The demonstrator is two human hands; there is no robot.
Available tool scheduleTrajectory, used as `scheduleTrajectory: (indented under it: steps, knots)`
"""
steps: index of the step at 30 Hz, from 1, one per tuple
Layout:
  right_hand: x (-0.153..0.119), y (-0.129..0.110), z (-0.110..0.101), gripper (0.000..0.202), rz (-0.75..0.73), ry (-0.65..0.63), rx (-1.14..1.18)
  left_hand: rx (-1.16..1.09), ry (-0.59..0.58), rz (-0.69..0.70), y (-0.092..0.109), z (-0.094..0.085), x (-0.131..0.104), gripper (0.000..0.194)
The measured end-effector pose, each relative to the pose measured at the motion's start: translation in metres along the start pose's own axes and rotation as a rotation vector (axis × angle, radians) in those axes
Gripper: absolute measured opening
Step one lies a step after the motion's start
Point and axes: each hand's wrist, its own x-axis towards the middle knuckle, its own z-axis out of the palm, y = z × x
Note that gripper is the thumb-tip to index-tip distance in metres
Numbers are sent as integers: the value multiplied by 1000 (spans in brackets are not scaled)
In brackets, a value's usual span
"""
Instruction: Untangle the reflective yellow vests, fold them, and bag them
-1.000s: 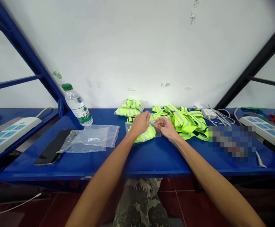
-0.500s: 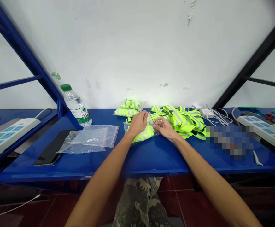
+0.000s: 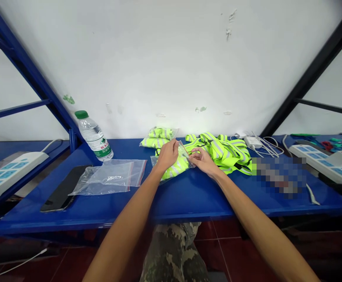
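A clear zip bag (image 3: 175, 169) with a folded yellow-green reflective strap inside lies on the blue table in front of me. My left hand (image 3: 168, 154) pinches the far end of its red-lined zip edge. At the near end of that same edge, my right hand (image 3: 204, 160) grips the bag between thumb and fingers. Behind my left hand rest filled bags (image 3: 157, 138) of the same straps. A loose heap of yellow-green reflective straps (image 3: 222, 150) lies just beyond my right hand.
Flat clear zip bags (image 3: 112, 176) partly cover a black phone (image 3: 63, 190) on the left. A water bottle (image 3: 94, 137) stands behind them. White cables and a charger (image 3: 253, 141) lie at the back right. Power strips (image 3: 9, 172) sit at the sides, and a wall rises behind.
The camera view has shifted slightly. Both hands still hold the zip edge of the bag, with little movement of the fingers.
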Motion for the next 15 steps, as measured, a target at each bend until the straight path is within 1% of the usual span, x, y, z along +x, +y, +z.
scheduleTrajectory:
  steps: [4, 10, 15]
  knots:
    - [-1, -1, -4, 48, 32, -50, -12, -23, 14, -28, -3, -1, 1, 30]
    - [-2, -3, -5, 45, -3, -71, 13, -41, 26, -30, -4, 0, 2, 30]
    - [-3, -8, -8, 43, 60, -90, -32, -43, 45, -66, -7, -2, 3, 30]
